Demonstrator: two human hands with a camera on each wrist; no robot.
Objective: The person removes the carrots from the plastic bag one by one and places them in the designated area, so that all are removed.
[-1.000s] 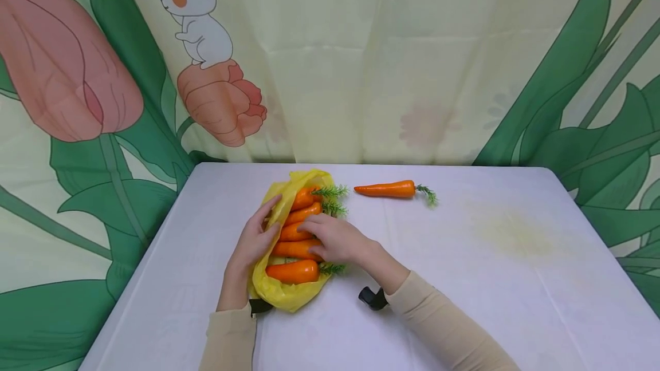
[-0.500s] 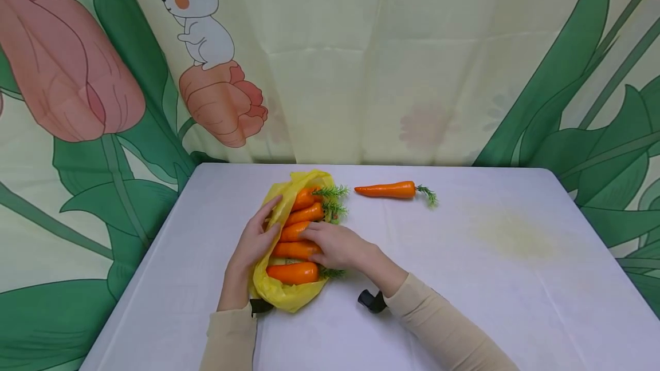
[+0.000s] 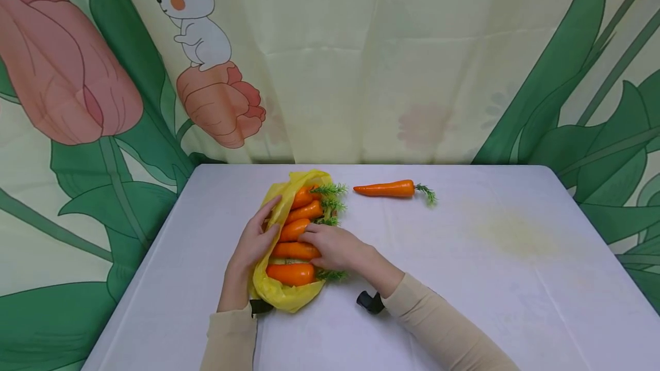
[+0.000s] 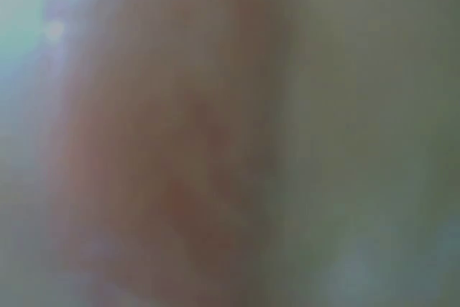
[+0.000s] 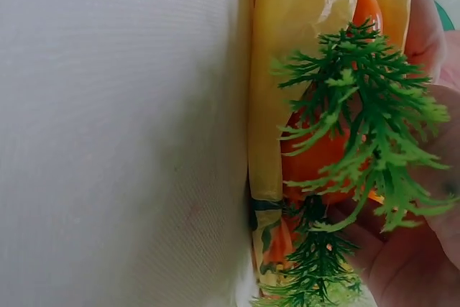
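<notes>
A curtain [image 3: 330, 73], printed with a tulip, leaves and a rabbit on a carrot, hangs behind the table's far edge. The table [image 3: 438, 273] has a white cover, with a yellowish stain [image 3: 515, 233] toward its right edge. The yellow bag [image 3: 287, 300] lies left of the table's middle, its top close to the far edge; the small dark marks [image 3: 290, 260] between its two nearest carrots are too small to read. The right hand [image 3: 337, 248] reaches over the bag's right side, fingers bent, with the fourth carrot [image 3: 293, 251] from the far edge between forefinger and thumb; how firmly cannot be told. The left hand [image 3: 255, 236] rests against the bag's left side, fingers extended and thumb spread from them; the left wrist view is only a blur. Five carrots [image 3: 290, 274] lie side by side in the bag, tips left, greens [image 3: 330, 205] at its right rim. The loose carrot [image 3: 387, 189] lies near the far edge, right of the bag, tip left. A black piece [image 3: 370, 302] sits by the right wrist, another by the left.
</notes>
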